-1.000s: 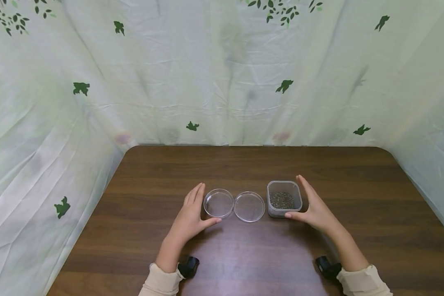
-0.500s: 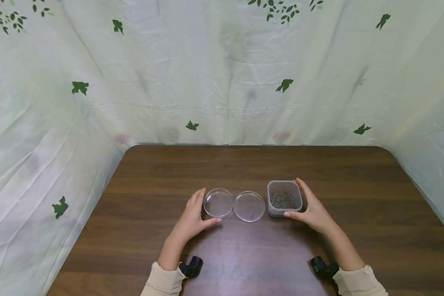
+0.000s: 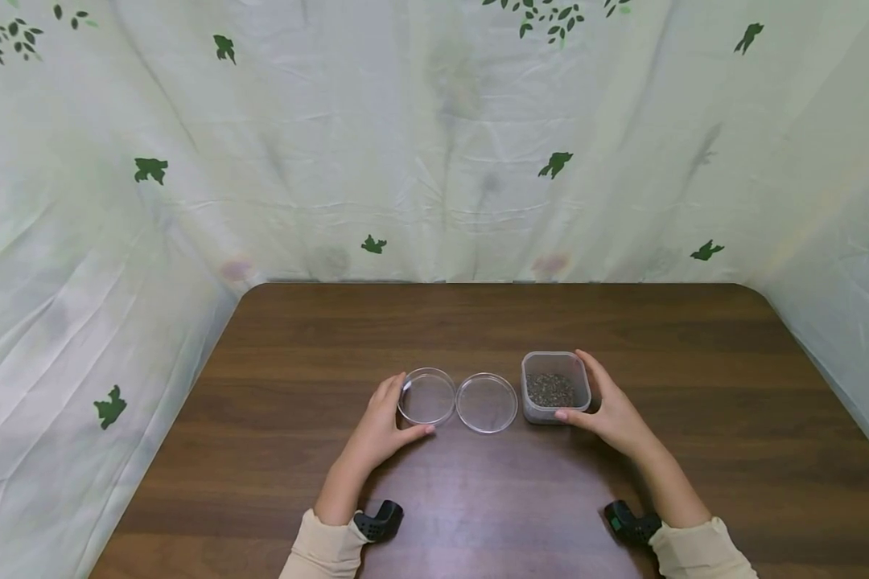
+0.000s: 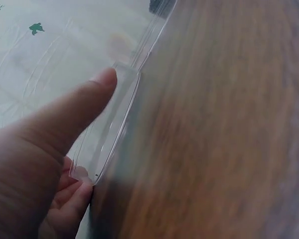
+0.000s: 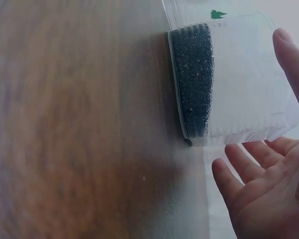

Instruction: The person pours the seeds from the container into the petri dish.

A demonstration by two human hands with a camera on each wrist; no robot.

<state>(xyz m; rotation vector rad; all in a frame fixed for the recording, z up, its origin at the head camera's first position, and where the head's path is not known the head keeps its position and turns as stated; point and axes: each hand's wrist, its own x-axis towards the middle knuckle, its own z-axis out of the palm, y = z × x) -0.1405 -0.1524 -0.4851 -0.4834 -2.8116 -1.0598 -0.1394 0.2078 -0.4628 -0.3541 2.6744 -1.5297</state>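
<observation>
Two clear round petri dish halves lie side by side on the brown table, touching or nearly so. My left hand (image 3: 376, 434) holds the left petri dish half (image 3: 426, 420), its thumb at the near rim and its fingers bent at the left edge (image 4: 107, 132). The right petri dish half (image 3: 487, 431) lies untouched. Beside it stands a clear plastic tub (image 3: 556, 354), partly filled with dark speckled grains (image 5: 192, 79). Around the tub's right side is my right hand (image 3: 619, 418), thumb near the front and fingers loosely extended behind; how firmly they touch it is unclear.
The wooden table (image 3: 434, 322) reaches back to a pale curtain (image 3: 434, 161) printed with green leaves and birds. More of the curtain hangs on both sides. Black wrist cameras (image 3: 380, 521) sit on both wrists.
My left fingers have drawn in to the left dish half's edge. My right fingers have moved closer to the tub's side. The dish halves and tub stay where they were.
</observation>
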